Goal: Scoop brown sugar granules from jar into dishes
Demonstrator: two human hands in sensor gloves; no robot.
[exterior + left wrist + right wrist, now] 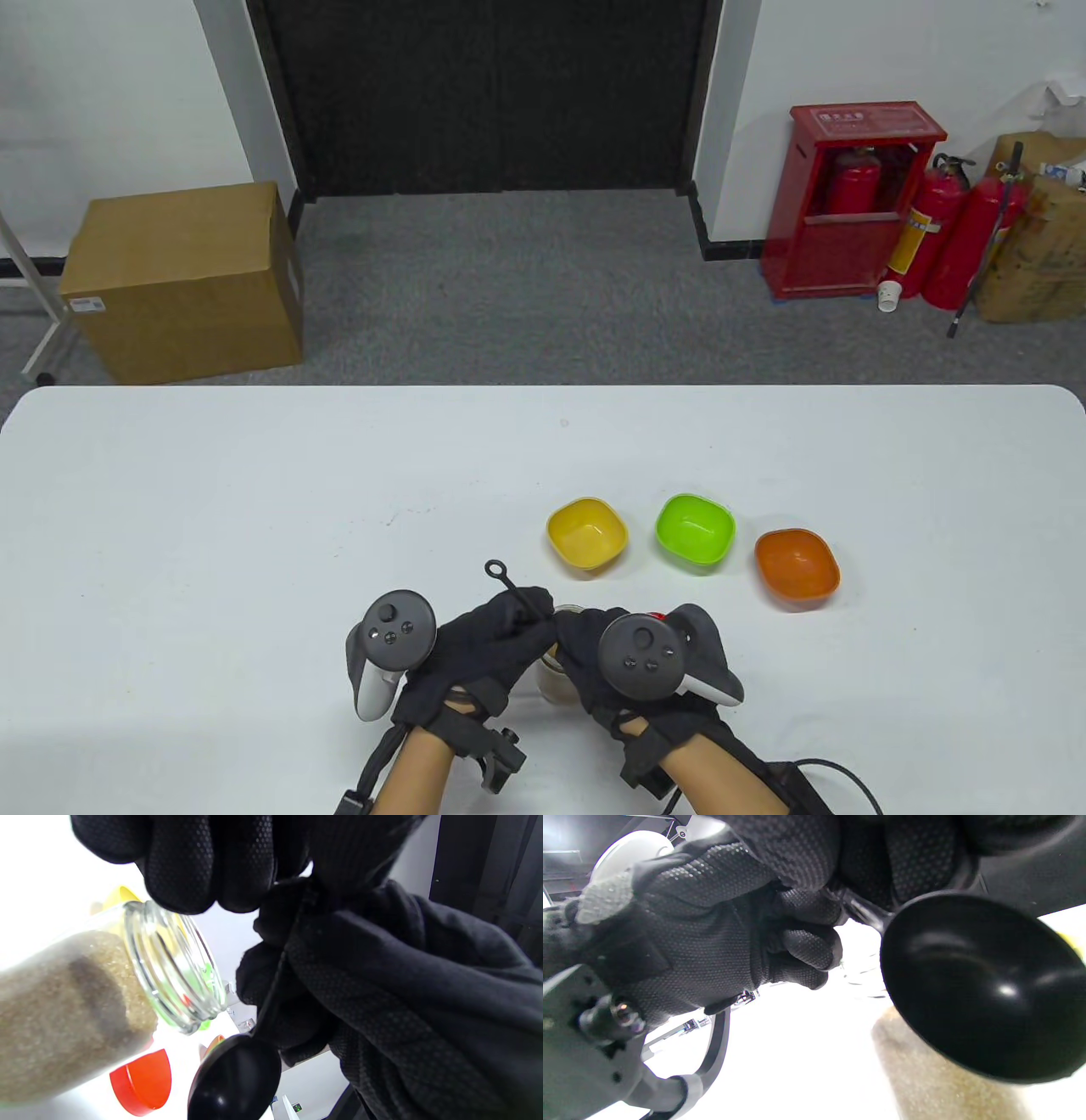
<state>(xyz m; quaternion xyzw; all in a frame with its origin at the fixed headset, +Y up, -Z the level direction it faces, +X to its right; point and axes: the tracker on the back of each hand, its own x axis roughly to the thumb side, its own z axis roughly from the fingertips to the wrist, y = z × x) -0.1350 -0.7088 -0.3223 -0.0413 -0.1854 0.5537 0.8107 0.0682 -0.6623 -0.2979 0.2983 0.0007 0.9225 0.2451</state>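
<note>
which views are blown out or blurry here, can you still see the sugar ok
Table view: evenly lit and sharp, but the hands hide most of the jar. Left wrist view: table washed white, sugar grains clear. Right wrist view: background overexposed, sugar blurred, spoon bowl shows glare.

Grey carpet (526,280), white walls (848,51).

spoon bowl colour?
Glossy black. The spoon bowl shows best in the right wrist view, empty, above the sugar jar.

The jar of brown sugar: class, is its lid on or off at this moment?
Off. The left wrist view shows the jar's bare threaded glass mouth open, and a red lid lies on the table beside it.
</note>
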